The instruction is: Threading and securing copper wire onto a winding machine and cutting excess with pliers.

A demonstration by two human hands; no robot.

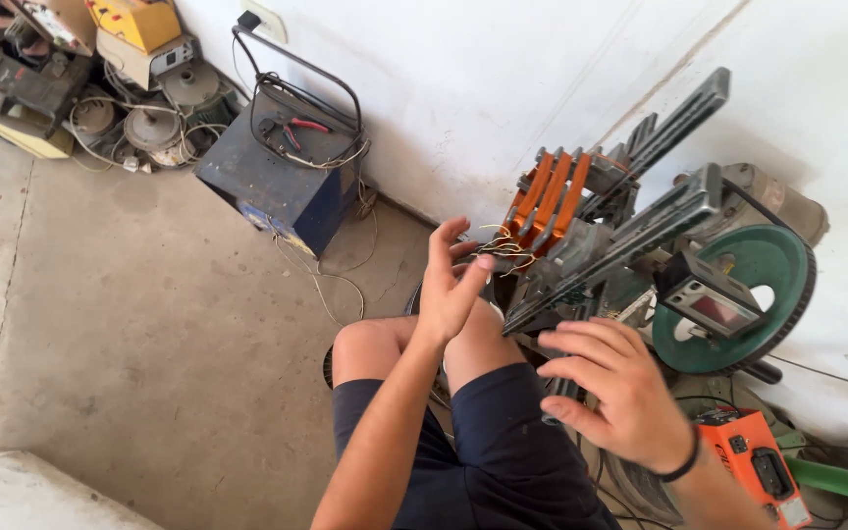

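Left hand [449, 285] was raised, fingers spread loose, fingertips at thin wire ends [504, 247] projecting from orange winding form [549, 199], likely to sort strands. Right hand [612, 391] hovered open, gripping nothing, beside grey machine frame [630, 240]. Green wheel [753, 294] sat right of frame; blue box [282, 182] stood against wall.

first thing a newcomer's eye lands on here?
Probably the machine against the white wall at right: its bright orange winding forms with thin wire ends, and the big green wheel lower right. Right in front, centre frame, the left hand is raised with fingers spread next to the wire ends, and the right hand hovers open below the dark metal arm. Upper left, a blue metal box stands by the wall.
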